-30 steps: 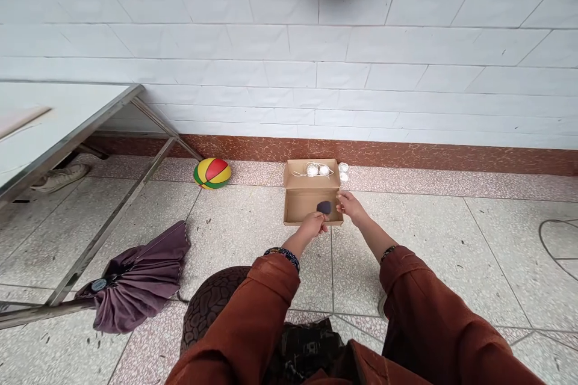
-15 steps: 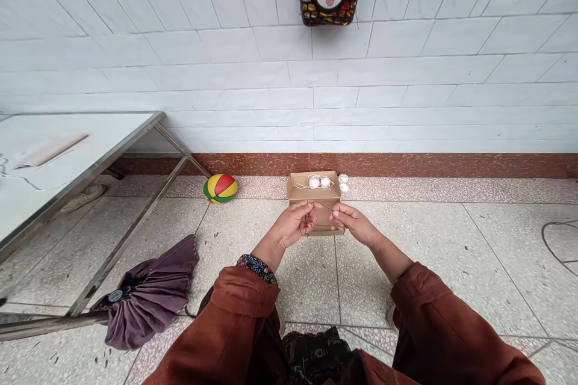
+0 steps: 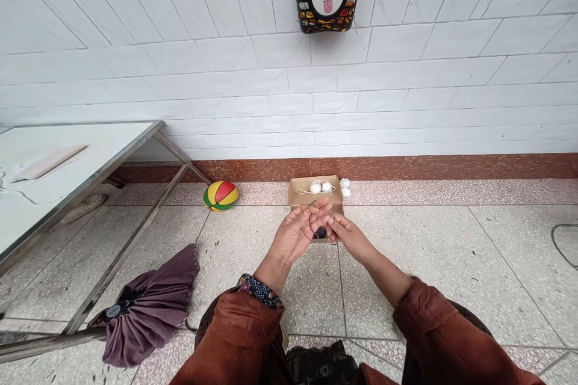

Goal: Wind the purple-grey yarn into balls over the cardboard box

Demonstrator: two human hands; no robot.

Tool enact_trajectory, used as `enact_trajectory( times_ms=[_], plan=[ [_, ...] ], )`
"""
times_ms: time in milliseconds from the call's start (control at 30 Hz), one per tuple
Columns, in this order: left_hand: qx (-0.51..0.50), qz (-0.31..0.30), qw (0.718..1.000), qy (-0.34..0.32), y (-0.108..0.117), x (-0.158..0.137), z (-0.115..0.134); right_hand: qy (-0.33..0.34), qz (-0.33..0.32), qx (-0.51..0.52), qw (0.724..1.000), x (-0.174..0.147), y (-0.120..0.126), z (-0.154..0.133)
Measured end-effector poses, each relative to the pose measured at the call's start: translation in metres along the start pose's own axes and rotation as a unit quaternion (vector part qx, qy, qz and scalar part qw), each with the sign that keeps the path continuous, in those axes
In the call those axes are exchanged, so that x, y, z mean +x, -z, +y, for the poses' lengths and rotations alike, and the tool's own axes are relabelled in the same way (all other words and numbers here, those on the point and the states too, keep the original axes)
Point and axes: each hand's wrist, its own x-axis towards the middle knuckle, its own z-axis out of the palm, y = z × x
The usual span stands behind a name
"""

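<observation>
Pinching thin dark string (image 3: 310, 224), our left hand (image 3: 292, 236) spreads its other fingers; our right hand (image 3: 351, 236) squeezes it, fingertips together. Below, we see a round dark ball (image 3: 320, 232) inside the brown cardboard box (image 3: 298, 197).

Bare hands (image 3: 291, 237) (image 3: 352, 239): two, a left and a right, as I count them
Dark thread (image 3: 309, 222): at the fingers, strands too fine for me to count
Dark ball (image 3: 320, 232): one, showing between the hands
Cardboard box (image 3: 298, 197): one
White string balls (image 3: 315, 187): four, two in the box lid, two just beside it
Red-yellow-green play ball (image 3: 221, 195): one
Purple umbrella (image 3: 153, 313): one
Black lattice basket (image 3: 311, 30): one
Table (image 3: 112, 138): one
Shoes under it (image 3: 85, 207): one in sight
</observation>
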Motion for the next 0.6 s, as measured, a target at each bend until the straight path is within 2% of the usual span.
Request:
enact_trajectory(
  times_ms=[133,200,300,467,600],
  plan=[
    [0.018,-0.018,0.999,-0.037,0.001,0.006,0.006,0.005,-0.044,-0.149,0.988,-0.004,0.004,0.010],
    [0.048,-0.012,0.997,-0.055,0.004,0.009,0.008,0.011,-0.052,-0.225,0.973,-0.008,0.007,0.011],
    [0.092,0.010,0.993,-0.080,0.008,0.012,0.009,0.052,-0.058,-0.305,0.949,-0.016,0.011,0.008],
    [0.177,0.000,0.979,-0.097,0.014,0.013,0.007,0.066,-0.065,-0.332,0.939,-0.025,0.015,0.001],
    [0.339,-0.036,0.935,-0.098,0.015,0.014,0.001,0.104,-0.074,-0.306,0.943,-0.030,0.015,-0.013]
  ],
)
